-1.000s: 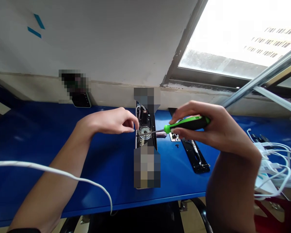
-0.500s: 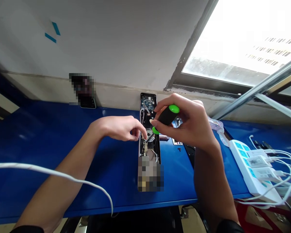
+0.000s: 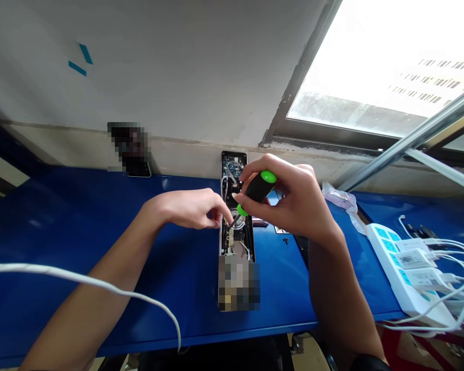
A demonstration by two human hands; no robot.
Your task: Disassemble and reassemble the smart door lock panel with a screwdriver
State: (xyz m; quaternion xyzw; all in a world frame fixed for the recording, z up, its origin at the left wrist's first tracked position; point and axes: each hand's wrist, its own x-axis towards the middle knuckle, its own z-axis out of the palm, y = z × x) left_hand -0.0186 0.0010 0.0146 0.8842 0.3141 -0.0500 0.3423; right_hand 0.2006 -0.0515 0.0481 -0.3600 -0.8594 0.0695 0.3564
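Observation:
A long, narrow electronic device (image 3: pixel 237 242) lies opened on the blue table, with a circuit board (image 3: pixel 234 165), white wires and small metal parts showing inside. My right hand (image 3: pixel 294 201) is closed round the black and green handle of a screwdriver (image 3: pixel 260 186). Its shaft slants down to the left, the tip among the parts near the device's left wall. My left hand (image 3: pixel 193 208) has its fingers bent over that wall, index fingertip inside beside the screwdriver tip and thumb at the outer side. Whether a small part sits under the index fingertip is hidden. The device's near end is blurred out.
Small dark screws (image 3: pixel 285 240) lie right of the device. A white power strip (image 3: pixel 390 257) with chargers and cables stands at the right. A phone (image 3: pixel 139 169) leans on the wall. A white cable (image 3: pixel 100 281) crosses over my left forearm. A plastic bag (image 3: pixel 344 203) lies behind.
The screwdriver and my right hand have shifted slightly left, the tip now closer to the device's left wall. My left hand stays at the same wall. The whole view has moved a little.

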